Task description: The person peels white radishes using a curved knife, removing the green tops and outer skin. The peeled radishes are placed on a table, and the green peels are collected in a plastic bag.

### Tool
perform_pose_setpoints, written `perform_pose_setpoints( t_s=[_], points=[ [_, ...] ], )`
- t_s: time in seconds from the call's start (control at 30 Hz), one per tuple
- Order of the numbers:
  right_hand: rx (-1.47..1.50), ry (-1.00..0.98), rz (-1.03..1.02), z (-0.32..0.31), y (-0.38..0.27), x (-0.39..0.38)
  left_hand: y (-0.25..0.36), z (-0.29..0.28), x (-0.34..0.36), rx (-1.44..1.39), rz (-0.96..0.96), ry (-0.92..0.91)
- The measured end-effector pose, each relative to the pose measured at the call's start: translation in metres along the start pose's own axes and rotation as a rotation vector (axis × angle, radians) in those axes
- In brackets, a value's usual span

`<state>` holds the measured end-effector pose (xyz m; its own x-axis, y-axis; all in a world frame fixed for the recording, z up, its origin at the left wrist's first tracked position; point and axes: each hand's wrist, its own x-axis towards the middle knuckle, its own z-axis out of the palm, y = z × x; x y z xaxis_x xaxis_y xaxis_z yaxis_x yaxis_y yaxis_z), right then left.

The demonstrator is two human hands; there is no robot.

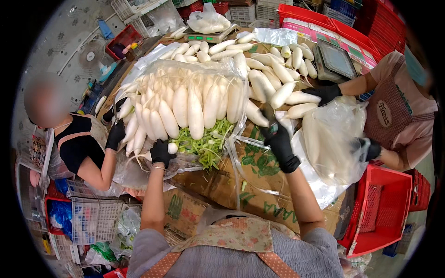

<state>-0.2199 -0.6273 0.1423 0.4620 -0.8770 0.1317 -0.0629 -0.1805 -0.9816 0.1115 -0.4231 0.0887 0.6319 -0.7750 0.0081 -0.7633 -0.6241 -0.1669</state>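
Observation:
My left hand [162,153], in a black glove, is closed round a white radish [172,148]. Its round cut end shows beside my fingers, and its thin root points left. Farther right, my gloved right hand [279,139] is raised over the cardboard-covered table, its fingers curled round a dark, blurred object that I cannot make out. Beyond my left hand, many white radishes [194,111] are stacked side by side on a clear plastic sheet [232,76]. Chopped green stem trimmings [206,143] lie between that stack and me. Loose radishes [280,72] spread over the table's far right.
Co-workers' gloved hands are at the left [116,134] and right [327,94]; the right person handles a plastic bag of radishes [331,134]. Scales stand at the back [211,38] and right [334,60]. A red crate [380,208] stands at the lower right.

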Motion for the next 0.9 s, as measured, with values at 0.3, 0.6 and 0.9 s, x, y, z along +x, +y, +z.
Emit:
perform_pose_setpoints(
  t_s=[0.3,0.6,0.9],
  points=[
    [-0.524,-0.241,-0.212,0.045,0.029,-0.044,-0.003,-0.023,-0.033,-0.999,0.049,0.273],
    [-0.529,-0.288,-0.550,0.103,-0.036,-0.041,0.050,-0.075,-0.051,-1.342,0.105,0.086],
    [-0.658,-0.443,-0.571,0.110,-0.016,-0.027,0.062,-0.080,-0.072,-1.214,0.199,0.150]
  ],
)
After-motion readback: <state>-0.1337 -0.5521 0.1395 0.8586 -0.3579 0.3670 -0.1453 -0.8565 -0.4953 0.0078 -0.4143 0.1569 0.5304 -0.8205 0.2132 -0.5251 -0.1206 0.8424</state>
